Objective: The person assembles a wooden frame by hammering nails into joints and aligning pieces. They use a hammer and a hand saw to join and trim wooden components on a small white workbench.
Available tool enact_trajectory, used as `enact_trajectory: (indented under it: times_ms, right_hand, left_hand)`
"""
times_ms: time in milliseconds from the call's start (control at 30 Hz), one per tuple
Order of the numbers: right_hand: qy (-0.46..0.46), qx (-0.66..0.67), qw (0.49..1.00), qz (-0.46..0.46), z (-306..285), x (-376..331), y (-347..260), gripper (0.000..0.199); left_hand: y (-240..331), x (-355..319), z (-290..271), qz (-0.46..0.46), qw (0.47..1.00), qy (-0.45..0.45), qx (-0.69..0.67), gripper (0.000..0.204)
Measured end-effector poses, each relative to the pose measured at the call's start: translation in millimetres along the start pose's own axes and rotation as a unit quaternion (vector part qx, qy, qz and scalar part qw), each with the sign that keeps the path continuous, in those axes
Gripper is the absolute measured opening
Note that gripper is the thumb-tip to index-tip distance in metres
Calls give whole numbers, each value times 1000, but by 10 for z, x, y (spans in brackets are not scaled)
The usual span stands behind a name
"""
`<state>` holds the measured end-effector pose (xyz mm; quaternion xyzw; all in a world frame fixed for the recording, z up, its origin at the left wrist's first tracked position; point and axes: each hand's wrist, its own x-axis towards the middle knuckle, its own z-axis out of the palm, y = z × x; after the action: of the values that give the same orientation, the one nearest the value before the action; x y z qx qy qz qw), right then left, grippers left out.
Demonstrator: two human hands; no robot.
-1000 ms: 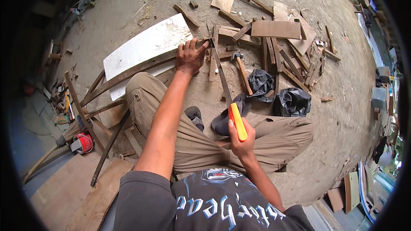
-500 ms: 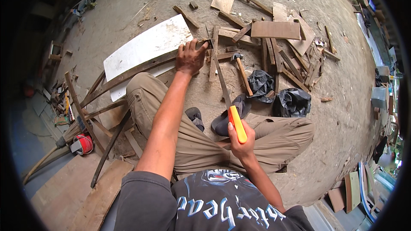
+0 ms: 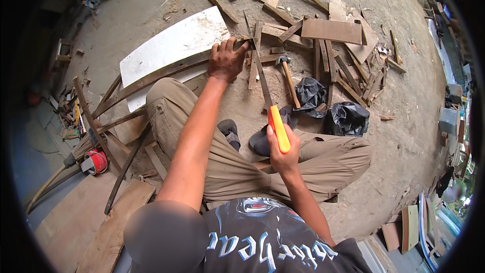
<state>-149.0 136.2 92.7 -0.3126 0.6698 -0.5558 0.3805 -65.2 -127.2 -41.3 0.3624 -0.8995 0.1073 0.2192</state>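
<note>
My right hand [image 3: 284, 154] is wrapped round the yellow and orange handle of a handsaw [image 3: 261, 71]. Its long, narrow blade points away from me and crosses the far end of a dark wooden strip [image 3: 161, 75]. Close to the left of the blade, my left hand [image 3: 227, 61] grips this strip from above, its thumb side near the saw. The strip slopes down to the left past my knee, over a white board [image 3: 172, 40]. Whether the teeth have cut into the wood cannot be made out.
A claw hammer [image 3: 289, 83] lies right of the blade, near two black plastic bags [image 3: 347, 119]. Scrap wood is piled beyond, with a brown board [image 3: 331, 31] on top. Left of me are crossed wooden sticks [image 3: 91, 116], a broom and a red can [image 3: 96, 162].
The saw and my right hand have moved forward, away from my body, along the blade's line. My left hand keeps its hold on the strip. The whole view has shifted slightly.
</note>
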Motion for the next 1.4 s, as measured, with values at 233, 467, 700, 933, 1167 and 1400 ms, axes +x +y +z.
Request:
enact_trajectory:
  times_ms: [233, 467, 700, 933, 1167, 1400]
  right_hand:
    - [-5, -27, 1000, 8, -202, -380, 52, 28]
    - [-10, -4, 1000, 2, -16, 147, 62, 26]
    - [-9, -48, 999, 9, -260, -449, 44, 23]
    - [-11, -16, 1000, -11, 203, 710, 16, 28]
    - [-10, -52, 999, 5, -173, -493, 76, 20]
    - [-2, 18, 1000, 18, 101, 422, -13, 29]
  left_hand:
    - [55, 30, -22, -36, 999, 19, -15, 35]
    - [44, 69, -52, -44, 999, 2, 11, 42]
    - [59, 55, -43, -45, 999, -24, 12, 43]
    - [7, 64, -32, -18, 1000, -22, 1, 41]
    - [22, 12, 27, -20, 999, -6, 39, 39]
    - [50, 72, -43, -30, 999, -19, 13, 39]
